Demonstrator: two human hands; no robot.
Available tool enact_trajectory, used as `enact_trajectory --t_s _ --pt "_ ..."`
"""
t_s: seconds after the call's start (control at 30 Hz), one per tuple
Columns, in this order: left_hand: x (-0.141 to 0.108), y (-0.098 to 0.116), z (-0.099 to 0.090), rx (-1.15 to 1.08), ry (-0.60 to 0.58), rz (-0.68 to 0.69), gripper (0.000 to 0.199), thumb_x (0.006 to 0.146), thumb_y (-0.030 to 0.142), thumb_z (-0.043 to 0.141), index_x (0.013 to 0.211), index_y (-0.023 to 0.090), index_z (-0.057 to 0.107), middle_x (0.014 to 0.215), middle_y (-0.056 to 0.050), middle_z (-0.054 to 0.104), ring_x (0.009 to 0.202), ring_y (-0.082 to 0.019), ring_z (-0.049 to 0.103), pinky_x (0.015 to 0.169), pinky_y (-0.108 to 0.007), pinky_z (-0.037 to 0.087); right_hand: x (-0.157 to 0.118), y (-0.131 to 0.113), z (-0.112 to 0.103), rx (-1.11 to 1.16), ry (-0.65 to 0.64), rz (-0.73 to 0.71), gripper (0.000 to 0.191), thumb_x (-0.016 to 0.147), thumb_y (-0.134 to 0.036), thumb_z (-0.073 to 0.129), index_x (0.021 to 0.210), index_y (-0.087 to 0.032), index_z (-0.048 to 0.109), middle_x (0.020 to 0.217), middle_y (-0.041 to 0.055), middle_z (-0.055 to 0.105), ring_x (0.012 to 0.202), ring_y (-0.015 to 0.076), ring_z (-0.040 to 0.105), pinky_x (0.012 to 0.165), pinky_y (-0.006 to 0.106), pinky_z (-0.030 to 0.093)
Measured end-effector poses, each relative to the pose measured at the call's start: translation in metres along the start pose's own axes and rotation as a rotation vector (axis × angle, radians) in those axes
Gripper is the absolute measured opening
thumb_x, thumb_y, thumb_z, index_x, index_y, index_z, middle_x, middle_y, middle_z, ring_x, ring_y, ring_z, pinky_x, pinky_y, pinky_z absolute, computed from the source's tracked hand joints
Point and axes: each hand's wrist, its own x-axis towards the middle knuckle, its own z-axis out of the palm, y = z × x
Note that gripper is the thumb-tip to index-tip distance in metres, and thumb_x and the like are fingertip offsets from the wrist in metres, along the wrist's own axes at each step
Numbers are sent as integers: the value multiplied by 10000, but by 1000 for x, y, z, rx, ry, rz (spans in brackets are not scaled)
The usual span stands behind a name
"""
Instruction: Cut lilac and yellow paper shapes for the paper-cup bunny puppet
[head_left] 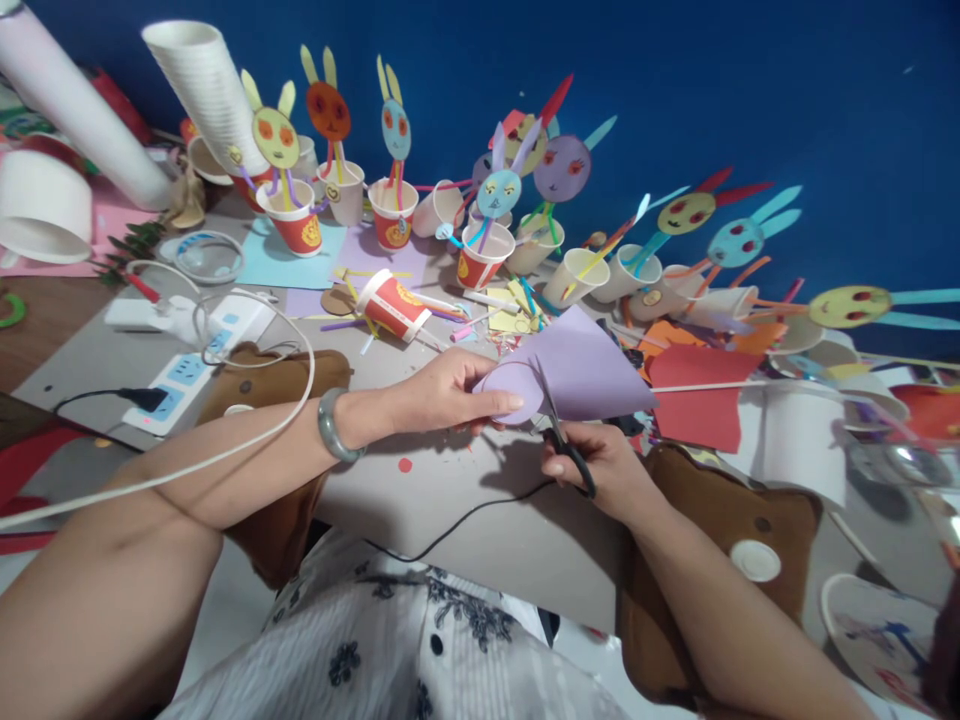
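My left hand (469, 392) pinches a sheet of purple paper (592, 365) at its rounded left part, thumb on top. A curved cut runs round that part, and a wider flap of the sheet stretches to the right. In my right hand (604, 465) is a pair of black-handled scissors (574, 458), fingers wrapped round the handles. The blades reach up into the paper along the curve. How far apart the handles are is partly hidden by my fingers. Both hands are held above the grey table (450, 510).
Paper cups with rabbit-faced figures (394, 210) line the blue wall. One red cup (394, 305) lies tipped over. A power strip (187, 360) with a looping white cable is at left. Red paper (697, 395) and brown cushions (750, 530) lie at right.
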Motion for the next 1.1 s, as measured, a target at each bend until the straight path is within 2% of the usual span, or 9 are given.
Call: enact_trajectory --t_s 0.27,0.53,0.83,1.1 --pt "-1 -3 3 6 13 -42 327 886 407 639 737 116 622 513 15 579 399 -60 530 393 -136 399 2 1 1 -13 12 -16 571 548 -621 869 539 -167 522 517 -28 495 520 95 394 501 245 303" --pt "-1 -2 5 -25 -12 -94 315 854 405 671 735 121 605 579 2 617 419 -73 568 384 -150 445 1 -2 2 -21 11 -1 575 516 -631 879 567 -159 554 531 -27 497 534 95 389 505 243 318" --pt "-3 -3 5 -27 -38 -96 314 864 405 663 747 117 623 535 25 578 401 -54 530 383 -134 423 1 -3 1 -27 3 -6 568 523 -645 868 575 -160 577 535 -20 509 527 99 397 499 248 341" --pt "-2 -2 5 -20 -27 -105 308 853 401 674 745 120 611 543 15 590 411 -64 545 395 -143 439 1 -2 0 -19 6 1 566 514 -631 877 569 -153 580 529 -19 504 524 97 388 494 244 310"
